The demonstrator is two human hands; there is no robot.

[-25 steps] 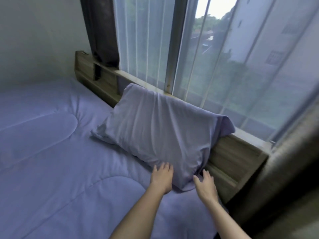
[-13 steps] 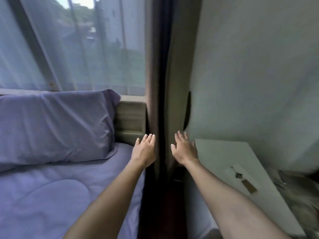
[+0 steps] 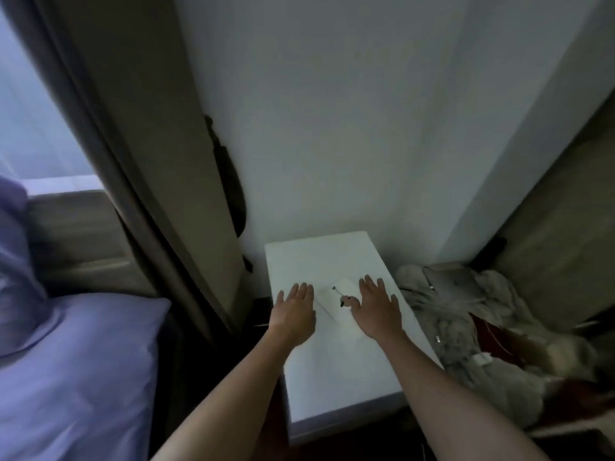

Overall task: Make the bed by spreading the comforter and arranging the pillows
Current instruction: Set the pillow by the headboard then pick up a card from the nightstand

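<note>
The lilac comforter covers the bed at the lower left. A corner of the lilac pillow leans against the wooden headboard at the left edge. My left hand and my right hand are both stretched out flat, palms down, fingers apart, above a white bedside table. Neither hand holds anything. A small white card-like object with dark marks lies on the table between the two hands.
A beige curtain hangs between the bed and the white table. A pale wall is straight ahead. A heap of grey-beige fabric lies to the right of the table. A dark gap separates bed and table.
The view has swung right, away from the pillow and window toward the bedside table. Both hands left the pillow and now hover open over the white table.
</note>
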